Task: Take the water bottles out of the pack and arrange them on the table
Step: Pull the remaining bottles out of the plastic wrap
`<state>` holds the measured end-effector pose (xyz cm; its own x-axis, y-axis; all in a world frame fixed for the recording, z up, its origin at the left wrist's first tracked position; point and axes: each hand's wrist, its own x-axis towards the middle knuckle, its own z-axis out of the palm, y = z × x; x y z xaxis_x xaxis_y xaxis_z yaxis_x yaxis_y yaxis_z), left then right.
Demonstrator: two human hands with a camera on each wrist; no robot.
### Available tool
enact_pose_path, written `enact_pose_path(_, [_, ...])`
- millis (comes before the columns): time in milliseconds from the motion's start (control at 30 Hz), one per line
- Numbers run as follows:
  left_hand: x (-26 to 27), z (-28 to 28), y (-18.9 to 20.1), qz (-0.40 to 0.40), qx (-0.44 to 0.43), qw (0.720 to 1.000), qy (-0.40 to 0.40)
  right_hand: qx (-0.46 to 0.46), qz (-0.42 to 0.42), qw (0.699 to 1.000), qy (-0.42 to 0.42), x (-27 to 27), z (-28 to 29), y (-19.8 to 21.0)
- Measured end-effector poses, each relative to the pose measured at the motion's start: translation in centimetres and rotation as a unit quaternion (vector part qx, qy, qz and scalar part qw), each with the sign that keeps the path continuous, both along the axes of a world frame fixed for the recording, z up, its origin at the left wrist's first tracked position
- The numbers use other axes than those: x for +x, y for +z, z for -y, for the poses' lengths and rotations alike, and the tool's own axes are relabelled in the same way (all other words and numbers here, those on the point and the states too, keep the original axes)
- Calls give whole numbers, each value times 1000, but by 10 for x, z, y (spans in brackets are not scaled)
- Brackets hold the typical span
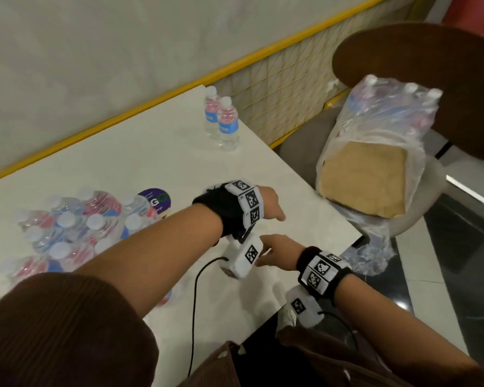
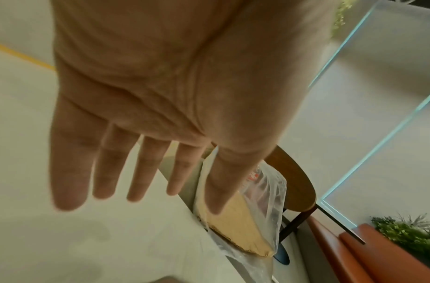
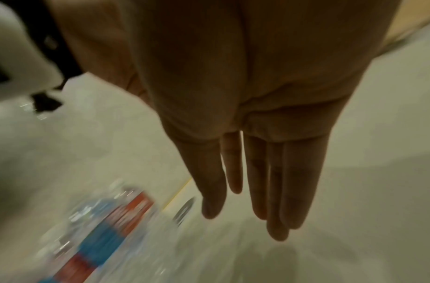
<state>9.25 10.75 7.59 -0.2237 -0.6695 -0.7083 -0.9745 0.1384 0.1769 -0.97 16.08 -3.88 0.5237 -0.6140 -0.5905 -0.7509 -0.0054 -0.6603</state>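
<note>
A shrink-wrapped pack of water bottles (image 1: 73, 227) with white caps and red-and-blue labels sits on the near left part of a white counter (image 1: 157, 163). Two loose water bottles (image 1: 221, 121) stand upright, touching side by side, near the counter's far right corner, well apart from the pack. In the right wrist view, blurred red-and-blue bottle labels show below and left of the fingers.

The left hand (image 1: 271, 203) reaches across over the counter's right side, palm down, fingers straight and spread, holding nothing. The right hand (image 1: 277, 251) hovers just below it near the counter's right edge, fingers straight and close together, also empty. Both wrists wear black bands with white blocks printed with square black-and-white codes, and a black cable (image 1: 196, 303) trails from the left wrist's block.

A purple round sticker (image 1: 157, 199) lies just behind the pack. To the right of the counter, a chair (image 1: 419, 88) with a brown curved back holds a second plastic-wrapped pack (image 1: 389, 113) with a cardboard sheet (image 1: 366, 180) under loose film.
</note>
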Motion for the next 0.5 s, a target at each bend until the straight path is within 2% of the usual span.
enact_pose_path(133, [-59,44,-19,-81,-56,995,31,-19,-18,990,-139,-86,48,7])
enact_pose_path(267, [-123,92,-34,-139,-139,978,64,-64,-7,961,-267,-152,90,11])
enact_pose_path(367, [-148,120,-37,-185,-220,951,117,-94,5,943,-319,-182,108,15])
enact_pose_path(500, [-159,138,-28,-228,-289,927,73,-112,61,920,-371,-196,120,25])
